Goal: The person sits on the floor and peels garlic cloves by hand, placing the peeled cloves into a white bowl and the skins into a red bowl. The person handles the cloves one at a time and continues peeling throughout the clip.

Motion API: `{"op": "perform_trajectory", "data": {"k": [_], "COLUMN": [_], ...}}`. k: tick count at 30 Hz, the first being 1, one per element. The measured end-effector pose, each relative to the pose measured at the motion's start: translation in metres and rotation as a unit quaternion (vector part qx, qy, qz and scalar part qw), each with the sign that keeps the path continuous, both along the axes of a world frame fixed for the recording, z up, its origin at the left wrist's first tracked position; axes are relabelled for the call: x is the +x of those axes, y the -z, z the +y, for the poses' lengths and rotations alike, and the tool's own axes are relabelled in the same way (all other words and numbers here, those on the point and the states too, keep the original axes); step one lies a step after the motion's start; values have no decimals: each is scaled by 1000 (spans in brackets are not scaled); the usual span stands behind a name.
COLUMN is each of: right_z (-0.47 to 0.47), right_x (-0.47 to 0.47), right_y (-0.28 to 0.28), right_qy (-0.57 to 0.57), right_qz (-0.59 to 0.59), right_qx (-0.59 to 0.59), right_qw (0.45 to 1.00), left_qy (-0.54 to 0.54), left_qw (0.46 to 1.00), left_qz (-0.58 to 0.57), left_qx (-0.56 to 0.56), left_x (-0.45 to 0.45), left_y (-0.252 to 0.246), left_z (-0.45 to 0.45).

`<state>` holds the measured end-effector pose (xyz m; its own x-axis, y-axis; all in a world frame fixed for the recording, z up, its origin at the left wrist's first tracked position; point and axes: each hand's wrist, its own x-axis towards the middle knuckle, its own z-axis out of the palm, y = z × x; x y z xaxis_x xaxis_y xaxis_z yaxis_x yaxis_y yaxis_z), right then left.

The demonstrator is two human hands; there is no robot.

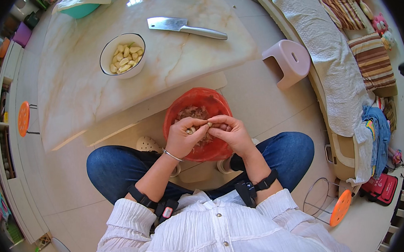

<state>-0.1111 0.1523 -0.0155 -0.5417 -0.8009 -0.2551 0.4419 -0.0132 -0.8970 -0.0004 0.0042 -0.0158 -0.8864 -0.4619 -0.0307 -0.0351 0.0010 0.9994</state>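
Note:
Both hands meet above a red plastic basin point(218, 103) on the floor between my legs. Pinched between the fingertips is a small garlic clove point(209, 124). My left hand point(185, 134) also has pale cloves tucked in its curled fingers. My right hand point(230, 130) closes round the clove from the other side, with a few reddish-skinned cloves under its fingers. Garlic skins point(194, 111) lie in the basin. On the marble-patterned table, a white enamel bowl point(125, 75) with a dark rim holds peeled garlic cloves point(126, 59), and a metal cleaver point(188, 27) lies to its right.
The near edge of the table point(148, 91) runs just beyond the basin. A pink plastic stool point(295, 60) stands at the right beside a covered sofa point(298, 27). Orange-topped stools point(24, 119) are at far left and lower right. A teal basin point(80, 10) sits at the table's far left.

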Motion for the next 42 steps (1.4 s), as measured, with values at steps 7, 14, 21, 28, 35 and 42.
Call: {"op": "perform_trajectory", "data": {"k": [7, 14, 21, 28, 35, 42], "right_z": [-4, -5, -5, -5, -8, -7], "right_x": [3, 5, 5, 4, 7, 6], "right_y": [3, -3, -5, 0, -1, -2], "right_qy": [20, 8, 10, 22, 30, 28], "right_qz": [138, 146, 112, 214, 293, 146], "right_qx": [-5, 27, 23, 26, 31, 44], "right_qw": [990, 989, 993, 976, 955, 988], "left_qy": [-10, -8, -59, -58, -74, -96], "left_qw": [998, 990, 995, 982, 977, 991], "left_qz": [-47, -70, 14, 14, -9, -88], "left_qx": [48, 124, -80, -179, -200, -28], "left_x": [0, 0, -2, 0, -1, -2], "left_y": [2, 1, -3, -7, -7, -4], "left_z": [1, -2, 3, 2, 3, 2]}}
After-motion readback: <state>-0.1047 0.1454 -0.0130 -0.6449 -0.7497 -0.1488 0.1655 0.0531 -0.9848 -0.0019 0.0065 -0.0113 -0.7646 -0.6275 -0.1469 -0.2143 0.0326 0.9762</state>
